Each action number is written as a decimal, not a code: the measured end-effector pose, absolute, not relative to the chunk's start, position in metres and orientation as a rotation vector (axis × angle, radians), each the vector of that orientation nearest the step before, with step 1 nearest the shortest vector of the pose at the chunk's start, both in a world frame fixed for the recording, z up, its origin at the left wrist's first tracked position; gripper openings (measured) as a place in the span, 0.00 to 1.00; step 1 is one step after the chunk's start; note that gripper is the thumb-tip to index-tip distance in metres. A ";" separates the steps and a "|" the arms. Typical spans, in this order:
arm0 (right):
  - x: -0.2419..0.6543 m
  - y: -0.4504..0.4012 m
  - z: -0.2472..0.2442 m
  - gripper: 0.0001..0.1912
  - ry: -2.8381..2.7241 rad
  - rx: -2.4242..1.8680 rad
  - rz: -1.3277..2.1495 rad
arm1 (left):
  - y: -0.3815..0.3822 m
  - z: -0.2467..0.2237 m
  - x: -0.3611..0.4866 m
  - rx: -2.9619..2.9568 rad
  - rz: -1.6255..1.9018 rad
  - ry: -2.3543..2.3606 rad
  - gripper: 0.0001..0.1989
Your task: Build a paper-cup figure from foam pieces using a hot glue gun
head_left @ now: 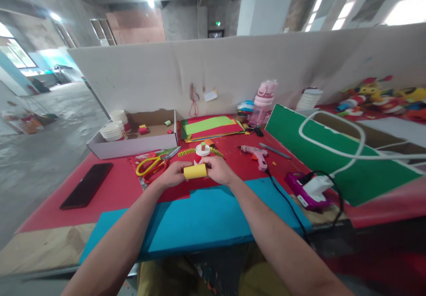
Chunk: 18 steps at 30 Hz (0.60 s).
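Between my two hands is a small yellow paper tube (195, 171), held level above the table. My left hand (173, 174) grips its left end and my right hand (218, 170) its right end, fingers closed on it. Just behind the tube stands a paper-cup figure (203, 150) with a white top, partly hidden by my hands. Folded yellow-green paper strips (186, 152) stick out at its sides. Scissors with yellow and red handles (155, 164) lie left of my left hand. A pink glue gun (255, 155) rests to the right.
Blue sheet (199, 220) covers the near edge. At left are a black phone (87, 185) and a box (133, 147) with cups. Coloured paper (211, 127) is stacked behind. A purple power strip (308, 194), cables and a green board (326, 154) stand at right.
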State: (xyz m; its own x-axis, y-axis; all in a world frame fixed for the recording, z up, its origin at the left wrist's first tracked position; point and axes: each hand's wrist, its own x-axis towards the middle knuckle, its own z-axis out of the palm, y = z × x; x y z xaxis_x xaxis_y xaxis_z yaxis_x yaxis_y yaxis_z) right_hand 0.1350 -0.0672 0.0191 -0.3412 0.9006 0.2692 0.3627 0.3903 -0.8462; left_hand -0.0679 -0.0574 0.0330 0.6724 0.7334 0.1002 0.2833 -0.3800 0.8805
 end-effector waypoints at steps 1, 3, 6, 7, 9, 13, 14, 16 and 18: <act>0.134 -0.068 0.019 0.12 -1.904 -1.085 0.870 | -0.057 0.033 -0.067 1.968 0.608 0.787 0.04; 0.134 -0.068 0.019 0.12 -1.921 -1.088 0.811 | -0.057 0.032 -0.066 1.989 0.610 0.782 0.04; 0.134 -0.068 0.020 0.12 -1.922 -1.109 0.766 | -0.056 0.031 -0.066 2.003 0.617 0.778 0.04; 0.134 -0.068 0.020 0.12 -1.921 -1.112 0.760 | -0.056 0.031 -0.066 2.006 0.616 0.779 0.05; 0.135 -0.067 0.020 0.12 -1.921 -1.113 0.752 | -0.056 0.031 -0.067 2.013 0.617 0.787 0.05; 0.137 -0.065 0.018 0.11 -1.895 -1.127 0.749 | -0.055 0.031 -0.068 2.029 0.638 0.811 0.05; 0.138 -0.065 0.017 0.10 -1.887 -1.131 0.749 | -0.054 0.030 -0.069 2.031 0.640 0.822 0.05; 0.138 -0.064 0.016 0.10 -1.882 -1.135 0.748 | -0.053 0.029 -0.070 2.033 0.639 0.843 0.05; 0.138 -0.063 0.015 0.10 -1.888 -1.138 0.747 | -0.053 0.028 -0.070 2.035 0.637 0.848 0.05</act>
State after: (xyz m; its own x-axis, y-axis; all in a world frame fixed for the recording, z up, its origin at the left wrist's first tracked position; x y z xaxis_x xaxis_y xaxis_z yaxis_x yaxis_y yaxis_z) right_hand 0.1380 -0.0629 0.0153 -0.2835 0.9023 0.3248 0.4359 0.4230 -0.7944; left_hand -0.0702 -0.0528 0.0284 0.6447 0.7528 0.1328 0.3369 -0.4358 0.8346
